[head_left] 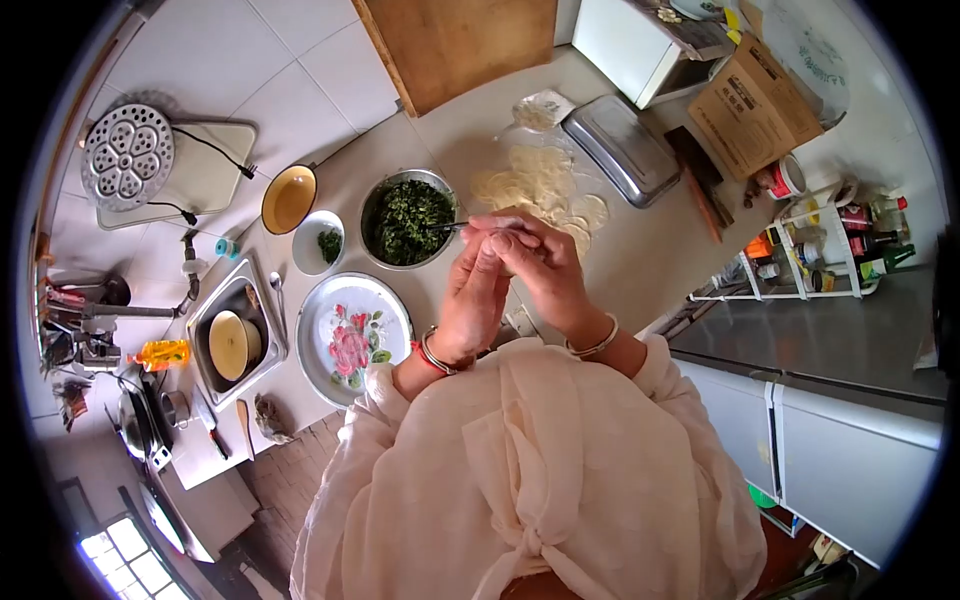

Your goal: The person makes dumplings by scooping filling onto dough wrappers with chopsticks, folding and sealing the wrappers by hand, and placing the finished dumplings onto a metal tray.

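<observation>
My left hand [470,302] and my right hand [554,285] are closed together in front of my chest, fingertips meeting. They press on a dumpling that the fingers mostly hide. Just left of them stands a metal bowl of chopped green filling [407,218], with a thin utensil handle [446,226] slanting out over its rim toward my fingers. Behind my hands, round pale dough wrappers [540,185] lie spread and overlapping on the counter. A white enamel tray with a rose pattern [312,330] sits left of my left wrist and holds no dumplings.
Left of the filling are a small white bowl with greens [318,252] and a yellowish bowl [290,200]. A sink [275,345] holds another bowl; a knife [209,424] lies nearby. At the right are a metal lidded pan [622,150], a cardboard box [752,105] and a bottle rack [800,250].
</observation>
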Motion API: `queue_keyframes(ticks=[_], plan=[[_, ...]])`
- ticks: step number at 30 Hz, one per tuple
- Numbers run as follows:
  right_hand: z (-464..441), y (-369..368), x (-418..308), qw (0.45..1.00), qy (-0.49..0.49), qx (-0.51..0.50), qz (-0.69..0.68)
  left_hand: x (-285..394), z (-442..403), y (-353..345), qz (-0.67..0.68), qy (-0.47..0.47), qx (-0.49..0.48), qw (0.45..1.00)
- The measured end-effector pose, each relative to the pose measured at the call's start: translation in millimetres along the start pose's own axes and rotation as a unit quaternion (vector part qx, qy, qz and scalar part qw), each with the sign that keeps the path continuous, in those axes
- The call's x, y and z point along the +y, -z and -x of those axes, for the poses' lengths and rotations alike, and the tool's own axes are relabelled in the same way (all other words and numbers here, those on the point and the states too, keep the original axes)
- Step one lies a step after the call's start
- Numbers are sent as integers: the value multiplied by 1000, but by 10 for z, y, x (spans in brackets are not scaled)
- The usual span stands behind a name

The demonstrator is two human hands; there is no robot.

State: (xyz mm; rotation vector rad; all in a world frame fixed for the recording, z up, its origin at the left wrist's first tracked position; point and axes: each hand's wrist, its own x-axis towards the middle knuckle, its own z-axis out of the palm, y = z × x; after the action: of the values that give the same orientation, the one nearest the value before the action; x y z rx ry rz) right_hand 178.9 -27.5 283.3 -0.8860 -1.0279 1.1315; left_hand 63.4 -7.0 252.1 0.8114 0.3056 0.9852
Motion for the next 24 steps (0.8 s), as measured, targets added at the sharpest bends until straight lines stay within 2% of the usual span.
queue_keyframes(ticks=[5, 11, 14, 15, 19, 21, 22, 24], plan=[[53, -51, 80, 980, 180, -2, 84, -35, 136, -212, -14, -46, 59, 997], [98, -55, 273, 998, 48, -15, -40, -241, 169, -82, -51, -66, 143, 986], [-35, -55, 306, 999, 27, -9, -16, -187, 65, -62, -19, -47, 182, 982], [-124, 2, 334, 998, 23, -52, 18, -151, 32, -50, -4, -44, 159, 986], [-290, 176, 225, 991, 42, -113, -66, 139, -76, -4, 67, -14, 48, 997], [-320, 299, 24, 994, 88, -62, 24, 241, -83, -3, 117, -9, 30, 993], [-280, 301, -137, 993, 76, 0, 94, 276, -84, 8, 141, -6, 20, 990], [-227, 366, -135, 993, 40, 49, 98, 298, -58, 11, 137, -31, 48, 989]])
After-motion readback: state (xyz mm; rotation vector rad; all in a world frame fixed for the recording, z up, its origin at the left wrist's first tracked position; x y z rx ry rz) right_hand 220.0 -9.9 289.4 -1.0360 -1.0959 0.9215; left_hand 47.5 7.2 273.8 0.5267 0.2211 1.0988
